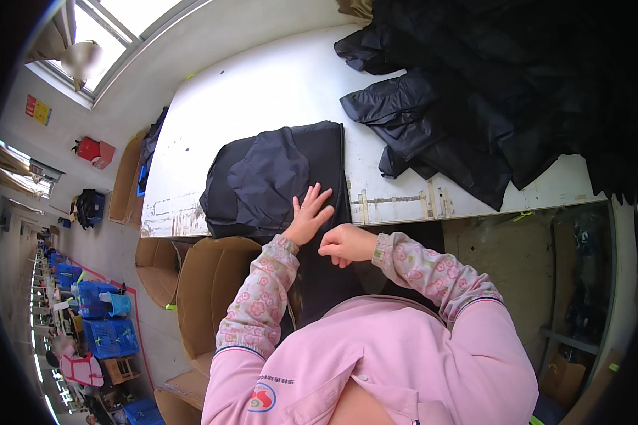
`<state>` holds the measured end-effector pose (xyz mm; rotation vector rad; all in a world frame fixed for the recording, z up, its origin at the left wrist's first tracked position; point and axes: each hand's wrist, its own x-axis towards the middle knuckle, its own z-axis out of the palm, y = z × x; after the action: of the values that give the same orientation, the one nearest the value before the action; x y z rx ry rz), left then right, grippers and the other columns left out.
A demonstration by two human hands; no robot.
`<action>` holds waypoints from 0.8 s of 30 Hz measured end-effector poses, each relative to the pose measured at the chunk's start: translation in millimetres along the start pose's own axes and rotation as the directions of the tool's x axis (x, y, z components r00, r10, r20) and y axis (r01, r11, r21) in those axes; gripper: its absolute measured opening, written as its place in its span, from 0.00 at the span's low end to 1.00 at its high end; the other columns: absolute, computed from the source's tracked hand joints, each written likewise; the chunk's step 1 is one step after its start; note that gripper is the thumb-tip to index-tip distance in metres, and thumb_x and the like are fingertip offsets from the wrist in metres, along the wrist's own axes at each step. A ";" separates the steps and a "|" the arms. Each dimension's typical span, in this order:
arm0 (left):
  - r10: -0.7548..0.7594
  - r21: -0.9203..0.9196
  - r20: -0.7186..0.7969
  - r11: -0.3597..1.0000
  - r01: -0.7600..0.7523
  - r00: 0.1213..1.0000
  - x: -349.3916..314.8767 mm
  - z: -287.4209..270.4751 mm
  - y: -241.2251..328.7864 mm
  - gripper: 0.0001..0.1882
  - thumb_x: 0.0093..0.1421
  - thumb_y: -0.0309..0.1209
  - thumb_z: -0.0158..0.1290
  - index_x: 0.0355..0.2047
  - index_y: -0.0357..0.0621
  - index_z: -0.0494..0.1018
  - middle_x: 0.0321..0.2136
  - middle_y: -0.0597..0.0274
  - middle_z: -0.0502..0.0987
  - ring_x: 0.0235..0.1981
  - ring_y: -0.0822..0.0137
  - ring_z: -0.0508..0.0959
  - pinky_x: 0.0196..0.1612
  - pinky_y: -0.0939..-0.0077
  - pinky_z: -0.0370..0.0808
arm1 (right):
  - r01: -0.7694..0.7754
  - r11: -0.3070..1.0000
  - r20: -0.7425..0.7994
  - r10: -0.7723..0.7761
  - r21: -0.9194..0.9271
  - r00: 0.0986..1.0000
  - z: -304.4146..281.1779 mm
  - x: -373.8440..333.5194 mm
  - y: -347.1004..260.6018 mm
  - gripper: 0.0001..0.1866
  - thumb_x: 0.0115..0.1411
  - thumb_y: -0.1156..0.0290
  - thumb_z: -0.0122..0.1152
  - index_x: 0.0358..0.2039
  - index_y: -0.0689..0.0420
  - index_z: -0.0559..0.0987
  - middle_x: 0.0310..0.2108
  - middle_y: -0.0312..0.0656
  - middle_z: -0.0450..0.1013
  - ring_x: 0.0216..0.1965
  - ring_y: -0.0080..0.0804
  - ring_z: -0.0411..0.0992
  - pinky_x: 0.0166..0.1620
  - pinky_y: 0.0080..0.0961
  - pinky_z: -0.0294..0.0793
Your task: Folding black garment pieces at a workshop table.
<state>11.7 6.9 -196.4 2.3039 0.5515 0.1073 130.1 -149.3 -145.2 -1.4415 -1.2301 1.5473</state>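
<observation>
A folded black garment (269, 177) lies in a neat, flat stack at the front edge of a white table (213, 99). My left hand (309, 216) rests on its near right part, fingers spread. Just to the right and nearer to me is my right hand (349, 244), its fingers curled in beside the garment's near edge. Whatever those fingers hold, if anything, is hidden. Dark cloth (322, 276) hangs below the table edge between my forearms. Both forearms wear flowered sleeve covers.
A large heap of black garments (475, 106) covers the table's right side, some draping over the front edge. Cardboard boxes (216, 283) stand below at the left. Farther left are blue crates (110, 338) and another person (80, 368). A window (113, 35) is at upper left.
</observation>
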 end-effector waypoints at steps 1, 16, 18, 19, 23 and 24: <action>0.026 0.189 -0.027 0.982 -0.021 0.999 -0.2 7.7 3.6 0.33 0.65 0.51 0.46 0.66 0.57 0.56 0.69 0.49 0.46 0.71 0.53 0.43 0.66 0.38 0.30 | 0.103 0.977 -0.094 -0.122 -0.187 0.988 -19.2 -9.8 -4.8 0.11 0.59 0.64 0.58 0.32 0.59 0.81 0.23 0.42 0.77 0.20 0.33 0.76 0.28 0.29 0.76; 0.184 0.003 -0.138 0.983 -0.185 0.973 41.3 -16.4 77.9 0.38 0.56 0.44 0.61 0.63 0.49 0.59 0.64 0.41 0.54 0.66 0.42 0.53 0.64 0.51 0.54 | -0.240 0.634 -0.677 -0.664 -0.735 0.318 -221.9 -101.8 30.6 0.07 0.57 0.69 0.60 0.36 0.54 0.81 0.32 0.42 0.77 0.39 0.43 0.74 0.49 0.38 0.68; 0.286 0.017 -0.292 0.956 -0.294 0.913 57.3 -19.0 100.0 0.43 0.52 0.40 0.64 0.65 0.47 0.55 0.64 0.40 0.55 0.64 0.42 0.56 0.64 0.54 0.56 | -0.190 0.543 -0.575 -0.775 -0.818 0.261 -217.9 -117.0 -17.4 0.06 0.57 0.71 0.59 0.35 0.55 0.80 0.32 0.43 0.77 0.38 0.44 0.74 0.47 0.37 0.69; 0.288 0.018 -0.293 0.955 -0.295 0.912 66.5 -23.3 113.4 0.43 0.52 0.40 0.64 0.65 0.47 0.55 0.64 0.40 0.55 0.64 0.42 0.56 0.64 0.54 0.56 | -0.153 0.440 -0.463 -0.864 -0.885 0.197 -214.9 -126.2 -43.1 0.05 0.58 0.73 0.59 0.34 0.57 0.79 0.32 0.44 0.77 0.37 0.44 0.74 0.44 0.36 0.70; 0.409 0.072 -0.382 0.907 -0.415 0.829 102.1 -45.5 148.9 0.43 0.53 0.37 0.64 0.65 0.46 0.54 0.63 0.43 0.58 0.64 0.45 0.58 0.64 0.59 0.59 | 0.025 0.528 -0.514 -0.834 -0.849 0.200 -196.9 -164.4 -133.1 0.05 0.59 0.74 0.59 0.35 0.60 0.78 0.31 0.46 0.76 0.34 0.43 0.74 0.40 0.30 0.72; 0.432 0.011 -0.336 0.890 -0.455 0.837 108.4 -48.6 152.3 0.43 0.53 0.36 0.64 0.65 0.45 0.54 0.62 0.45 0.59 0.64 0.47 0.59 0.64 0.61 0.59 | 0.051 0.547 -0.526 -0.822 -0.835 0.219 -197.2 -171.4 -148.1 0.05 0.59 0.74 0.58 0.35 0.60 0.77 0.30 0.46 0.75 0.33 0.41 0.74 0.38 0.27 0.71</action>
<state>152.4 -10.8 -65.2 2.3164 0.1532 0.7395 332.4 -224.4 63.7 -1.6554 -1.2939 -0.3958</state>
